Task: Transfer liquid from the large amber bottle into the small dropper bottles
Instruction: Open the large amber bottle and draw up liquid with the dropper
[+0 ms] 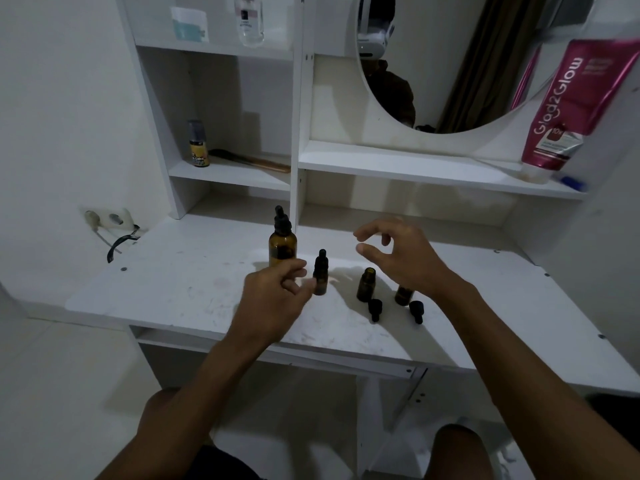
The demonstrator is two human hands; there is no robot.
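Observation:
The large amber bottle (282, 244) stands upright on the white desk (180, 289) with its black dropper cap on. To its right stands a small amber dropper bottle (320, 274), capped. My left hand (273, 301) hovers just left of it with loosely curled fingers whose tips are close to the bottle, and it holds nothing. A second small bottle (366, 285) stands uncapped. A third small bottle (403, 296) is partly hidden under my right hand (398, 258), which floats above with fingers spread and curved, holding nothing. Two black dropper caps (375, 308) (416, 311) lie in front.
A wall socket with a black cable (114, 220) is at the left. On the shelves are a spray can (198, 144), a comb (252, 160), a pink tube (568, 109) and a clear perfume bottle (249, 20). A round mirror (450, 64) hangs behind.

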